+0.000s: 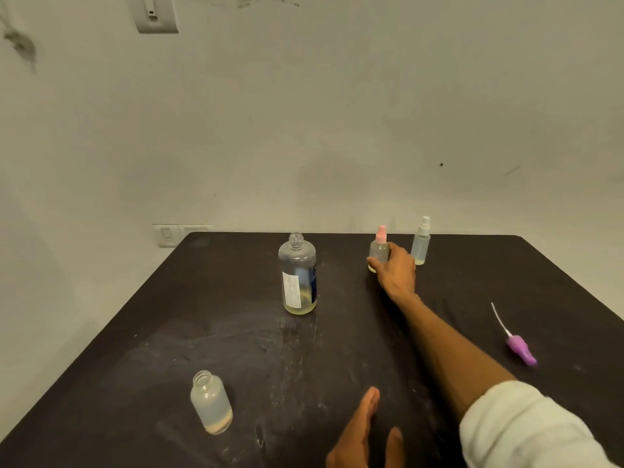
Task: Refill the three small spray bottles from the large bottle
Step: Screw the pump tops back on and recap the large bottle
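Dark table point(202, 298), top scuffed and smeared with pale marks. Standing on it: an uncapped large bottle point(297, 278) at centre; an open small bottle point(211, 401) near left; a pink-capped sprayer point(379, 248) and a white-capped sprayer point(421, 242) at the far right. A purple pump head point(520, 349), apparently detached, lies flat at right.

No text can be read. The large bottle point(297, 276) carries a white label panel point(292, 289) with rows of fine print, too small and blurred to make out, and beside it what seems a dark blue label point(313, 282), also illegible.
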